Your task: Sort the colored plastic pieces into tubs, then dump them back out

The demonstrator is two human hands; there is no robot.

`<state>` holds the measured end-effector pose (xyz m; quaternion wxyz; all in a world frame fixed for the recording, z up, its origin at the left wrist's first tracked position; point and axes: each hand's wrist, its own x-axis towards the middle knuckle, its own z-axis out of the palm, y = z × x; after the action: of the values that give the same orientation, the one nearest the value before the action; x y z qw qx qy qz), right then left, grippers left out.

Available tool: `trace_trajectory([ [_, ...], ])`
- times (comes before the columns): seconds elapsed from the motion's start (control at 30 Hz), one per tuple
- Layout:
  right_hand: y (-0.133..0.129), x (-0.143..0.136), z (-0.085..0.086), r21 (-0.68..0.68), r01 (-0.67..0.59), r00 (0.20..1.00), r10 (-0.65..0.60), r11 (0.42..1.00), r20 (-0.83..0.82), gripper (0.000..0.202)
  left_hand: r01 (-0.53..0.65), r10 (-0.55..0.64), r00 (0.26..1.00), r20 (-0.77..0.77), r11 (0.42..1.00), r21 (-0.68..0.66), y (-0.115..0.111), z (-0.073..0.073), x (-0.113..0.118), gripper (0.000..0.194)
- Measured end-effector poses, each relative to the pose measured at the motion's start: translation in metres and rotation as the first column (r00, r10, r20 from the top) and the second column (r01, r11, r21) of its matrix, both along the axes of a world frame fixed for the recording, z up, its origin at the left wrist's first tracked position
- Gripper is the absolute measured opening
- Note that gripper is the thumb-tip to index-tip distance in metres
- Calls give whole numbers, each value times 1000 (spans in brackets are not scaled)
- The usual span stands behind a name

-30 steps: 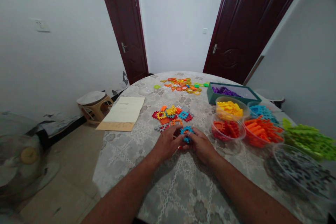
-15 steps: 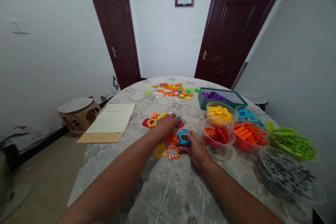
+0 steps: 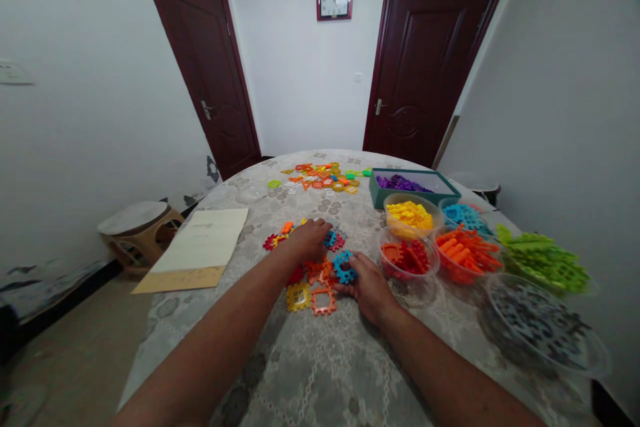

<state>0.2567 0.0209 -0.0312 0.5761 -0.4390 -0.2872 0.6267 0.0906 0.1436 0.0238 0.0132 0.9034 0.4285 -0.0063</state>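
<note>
My right hand (image 3: 371, 285) grips a blue interlocking tile (image 3: 344, 267), a square with notched edges and an open middle, between thumb and fingers. My left hand (image 3: 311, 239) reaches over a small pile of coloured tiles, fingers curled down on another blue tile (image 3: 330, 239) that they partly cover. Just in front of the hands lie a yellow window-patterned tile (image 3: 299, 297) and an orange square frame tile (image 3: 324, 301). More orange tiles (image 3: 317, 271) sit between the hands. Red and yellow tiles show left of my left hand, with a small orange piece (image 3: 287, 227) on top.
Clear tubs at the right hold yellow (image 3: 410, 215), red (image 3: 413, 257), orange (image 3: 467, 250), blue (image 3: 467, 217), green (image 3: 545, 260) and grey pieces (image 3: 540, 320). A green box (image 3: 380, 197) contains purple pieces. Mixed tiles (image 3: 323, 177) lie at the back. Paper (image 3: 200, 240) lies at left.
The camera view has shifted slightly, so the scene sits further left. My right hand keeps its blue tile; my left hand stays over the pile with little visible movement.
</note>
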Motion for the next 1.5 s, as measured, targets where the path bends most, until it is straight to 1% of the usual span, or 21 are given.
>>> trace_trajectory([
  [0.1,0,0,-1,5,0,1000,0,1000,7,33,-18,18,1000,-5,1000,-12,-1,0,3,38],
  [0.17,0,0,-2,0,-1,1000,1,1000,8,32,-47,47,999,0,999,-12,-4,-1,5,37],
  [0.37,-1,1,-4,21,-1,1000,1,1000,5,31,-117,118,992,47,993,-17,-15,-10,3,50],
  [0.53,-2,2,-5,17,2,1000,-2,1000,12,33,-118,119,993,17,989,-85,-8,-10,7,41],
  [0.67,-3,3,-5,23,2,1000,-2,1000,21,36,-118,117,993,-11,985,-126,2,-2,11,48],
  [0.77,-3,4,-5,22,-12,1000,11,1000,23,37,-115,114,993,-20,984,-137,6,4,8,58],
  [0.83,-2,4,-6,13,-11,1000,10,1000,21,38,-110,108,994,-21,983,-148,7,6,5,59],
  [0.97,0,5,-8,19,-18,999,17,1000,28,36,-118,118,993,-5,982,-146,8,2,0,59],
  [1.1,0,4,-8,29,-24,999,23,999,25,34,-120,126,991,38,983,-137,5,-3,-4,68],
  [1.2,0,3,-5,7,-16,1000,16,1000,8,33,-117,128,988,92,986,-117,-3,-4,-9,65],
  [1.3,0,2,-1,-1,-10,1000,10,1000,6,33,-143,153,976,155,987,-74,-20,-1,-16,58],
  [1.37,-1,1,0,-1,1,1000,-1,1000,22,33,-183,186,953,238,982,-33,-37,0,-18,53],
  [1.43,-3,1,0,14,11,999,-11,1000,32,34,-231,211,909,360,973,15,-58,-1,-15,46],
  [1.5,-4,1,0,47,-3,1000,2,999,26,36,-243,193,884,425,968,66,-81,-3,-8,45],
])
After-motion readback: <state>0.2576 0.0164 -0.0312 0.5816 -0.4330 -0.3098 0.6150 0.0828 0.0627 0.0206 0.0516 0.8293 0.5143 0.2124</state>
